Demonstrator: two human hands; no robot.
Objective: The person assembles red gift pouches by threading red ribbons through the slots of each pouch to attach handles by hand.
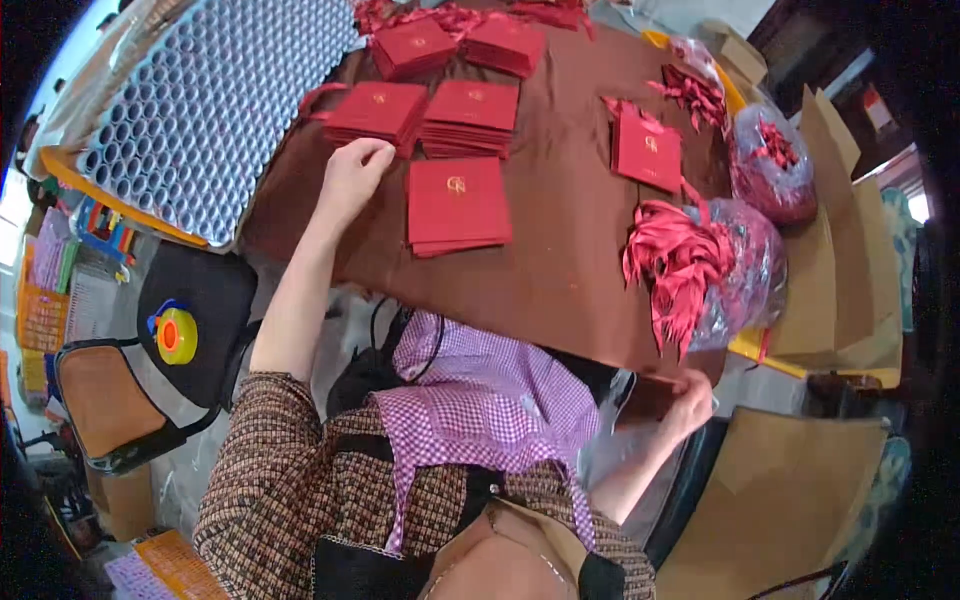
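Observation:
My left hand [356, 172] is closed, fingers curled, at the near edge of a stack of flat red square packets [378, 105] with gold emblems. I cannot make out whether it grips one. Another stack of packets [470, 104] sits just right of it, and a nearer, lower stack [458, 200] lies toward me. Down by the table's near right corner, my right hand [688, 405] has its fingers bent together; what they hold, if anything, is hidden. Above that hand, a bundle of red ribbons [680, 250] spills from a clear plastic bag [745, 275].
A yellow-edged crate of grey tubes [215, 110] borders the brown-covered table [570, 240] on the left. More packets with ribbon [648, 148] lie at the right. Cardboard boxes [820, 230] stand beyond. A chair [110, 400] holds a yellow round object [177, 336].

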